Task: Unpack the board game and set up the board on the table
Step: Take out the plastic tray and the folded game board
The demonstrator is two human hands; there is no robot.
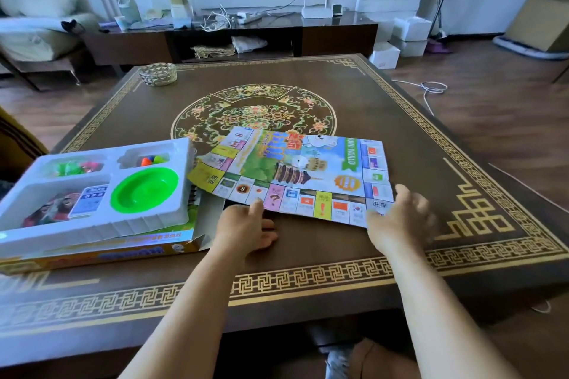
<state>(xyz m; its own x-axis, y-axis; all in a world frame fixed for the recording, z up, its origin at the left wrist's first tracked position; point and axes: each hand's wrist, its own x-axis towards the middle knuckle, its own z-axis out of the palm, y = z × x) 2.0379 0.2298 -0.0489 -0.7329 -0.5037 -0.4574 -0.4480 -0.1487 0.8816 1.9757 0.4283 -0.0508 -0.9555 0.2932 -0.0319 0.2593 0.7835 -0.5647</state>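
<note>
The game board (304, 175) lies printed side up on the dark patterned counter (431, 163), a little toward the near edge and right of its middle, over the lower part of the round gold medallion. It is creased along its folds and not fully flat; its near edge lifts slightly off the surface. The left hand (246, 224) rests at the board's near edge, thumb on top of a printed square and fingers curled underneath, pinching that edge. The right hand (397, 215) is at the near right corner of the board, fingers loosely spread over the corner and blurred; whether it grips the corner or only presses it I cannot tell.

Toward the left edge of the counter sits the white plastic tray (92, 194), resting on top of the yellow game box (107, 252), whose open flap sticks out just beside the left hand. The tray's compartments hold a green bowl (144, 191), a deck of cards (89, 200) next to it, and small coloured pieces (154, 160) in the far compartments. The board's left corner overlaps the tray's right rim, so tray and box crowd that side. A small woven basket (158, 74) stands near the far left corner, well apart from the board.
</note>
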